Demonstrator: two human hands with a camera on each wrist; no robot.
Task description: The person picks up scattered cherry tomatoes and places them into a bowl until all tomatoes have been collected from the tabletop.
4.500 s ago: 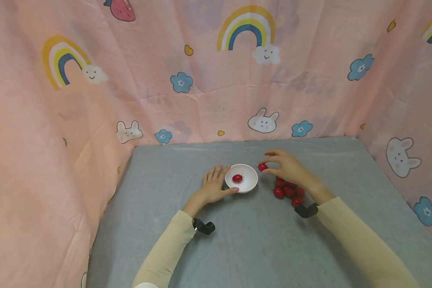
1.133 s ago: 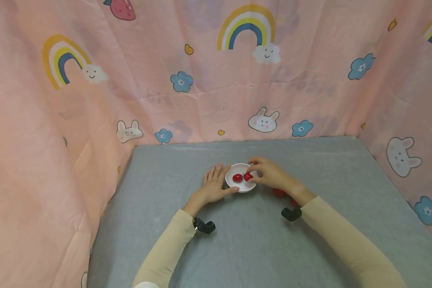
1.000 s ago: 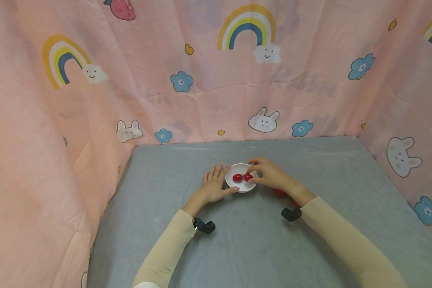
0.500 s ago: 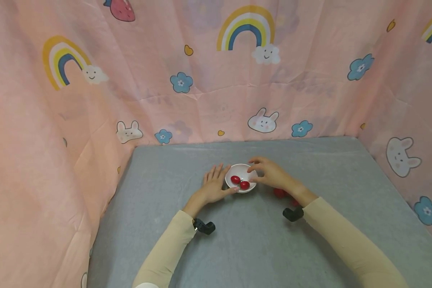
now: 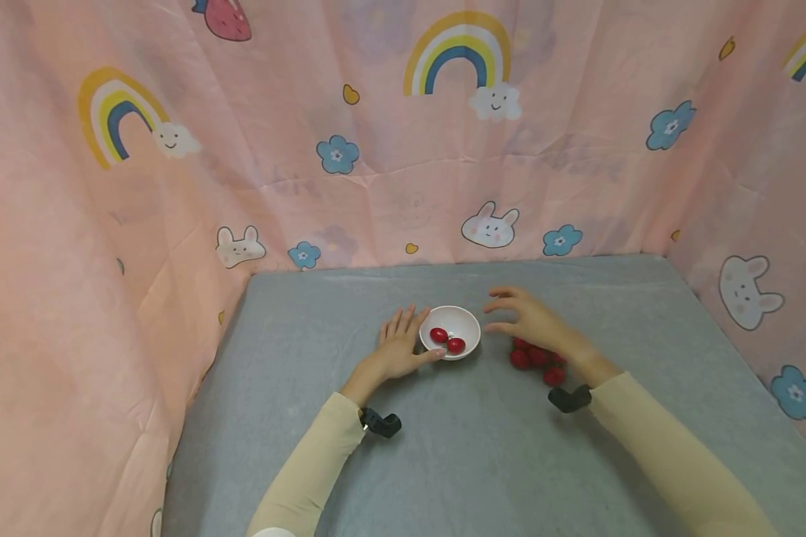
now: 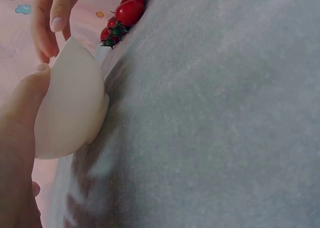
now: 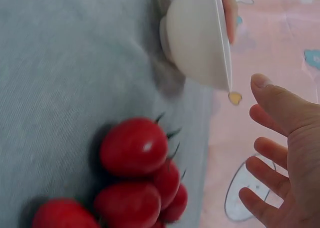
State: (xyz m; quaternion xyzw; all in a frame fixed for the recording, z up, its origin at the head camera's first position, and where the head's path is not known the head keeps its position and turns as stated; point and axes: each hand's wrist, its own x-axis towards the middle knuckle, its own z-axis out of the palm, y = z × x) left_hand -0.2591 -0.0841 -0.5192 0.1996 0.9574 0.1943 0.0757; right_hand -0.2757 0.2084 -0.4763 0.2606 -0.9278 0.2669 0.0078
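A white bowl (image 5: 467, 323) stands on the table with two cherry tomatoes (image 5: 439, 335) inside, towards its near side. My left hand (image 5: 398, 352) rests against the bowl's left side, fingers spread and straight, thumb at the near rim. The left wrist view shows that thumb (image 6: 31, 91) at the bowl's rim. To the right of the bowl, my right hand (image 5: 533, 319) is raised with nothing in it, fingers apart and loosely bent. Below it lies a cluster of several cherry tomatoes (image 5: 537, 357), partly hidden by the hand and wrist; green stems show in the right wrist view (image 7: 172, 133).
A grey cloth covers the table (image 5: 443, 462). Pink printed curtains (image 5: 389, 201) close in the back and both sides. Each wrist carries a black camera, the left one (image 5: 380, 423) low over the cloth, the right one (image 5: 569, 398) near the tomato cluster.
My right hand brought a second cherry tomato into the bowl and let go of it, then drew back right, over the cluster. The tomatoes in the bowl shifted slightly. The left hand stayed put.
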